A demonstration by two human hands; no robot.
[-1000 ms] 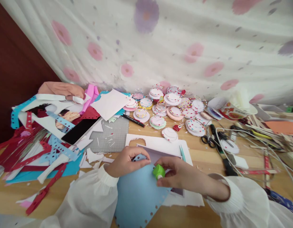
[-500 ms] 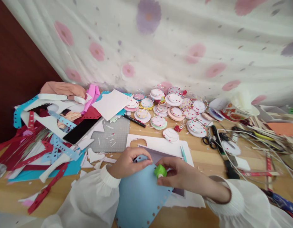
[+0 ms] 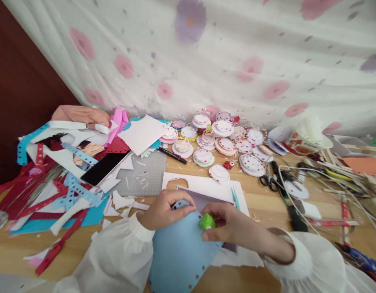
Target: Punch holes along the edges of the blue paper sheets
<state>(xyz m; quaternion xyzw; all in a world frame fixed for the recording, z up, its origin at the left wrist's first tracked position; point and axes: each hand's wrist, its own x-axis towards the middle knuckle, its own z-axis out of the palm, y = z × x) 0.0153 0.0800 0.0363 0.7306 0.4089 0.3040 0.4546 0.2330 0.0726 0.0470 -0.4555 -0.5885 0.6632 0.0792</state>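
Observation:
A light blue paper sheet [image 3: 178,252] with small punched holes along its edge lies on the wooden table in front of me. My left hand [image 3: 165,209] pinches its upper edge with curled fingers. My right hand [image 3: 226,224] grips a small green hole punch [image 3: 206,221] set on the sheet's right edge. Both arms wear white sleeves. Under the blue sheet lies a white sheet [image 3: 206,187] with a cut-out.
Several round decorated paper discs [image 3: 220,142] crowd the back. A phone [image 3: 102,167], a grey cutting mat [image 3: 143,175] and a black marker [image 3: 172,155] lie to the left, beside a heap of paper strips [image 3: 53,179]. Scissors [image 3: 269,179], cables and sticks fill the right.
The green punch and my right hand have shifted slightly along the blue sheet's edge. My left hand holds its grip.

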